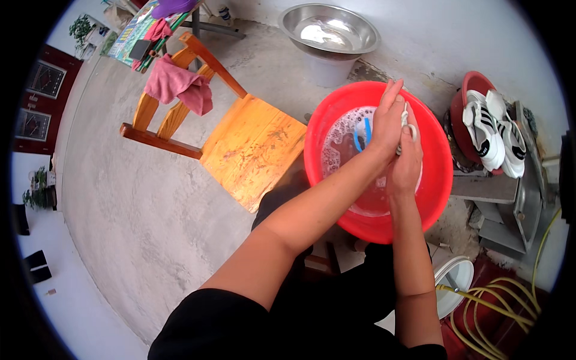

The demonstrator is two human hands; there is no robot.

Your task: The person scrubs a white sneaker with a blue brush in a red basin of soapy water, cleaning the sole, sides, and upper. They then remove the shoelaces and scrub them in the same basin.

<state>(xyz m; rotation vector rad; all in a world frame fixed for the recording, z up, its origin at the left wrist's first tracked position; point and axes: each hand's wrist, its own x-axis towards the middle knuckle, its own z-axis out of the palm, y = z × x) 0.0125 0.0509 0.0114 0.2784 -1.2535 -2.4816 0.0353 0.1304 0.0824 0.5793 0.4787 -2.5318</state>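
My left hand [388, 119] and my right hand [407, 159] are pressed palm to palm above a red plastic basin [434, 189]. Pinched between them is a white cord, probably a shoelace [403, 118]; loops of it poke out around the fingers. Foamy, cloudy water [348, 148] fills the bottom of the basin. A blue plastic object [368, 129], partly hidden by my left hand, shows in the suds; its kind is unclear.
White sneakers with black stripes [488, 130] rest on a red tub [463, 108] at right. Beyond the basin, a steel bowl [330, 29] sits on a white bucket [333, 69]. A wooden chair [252, 148] with a pink cloth [177, 85] stands left. A yellow hose [490, 297] coils lower right.
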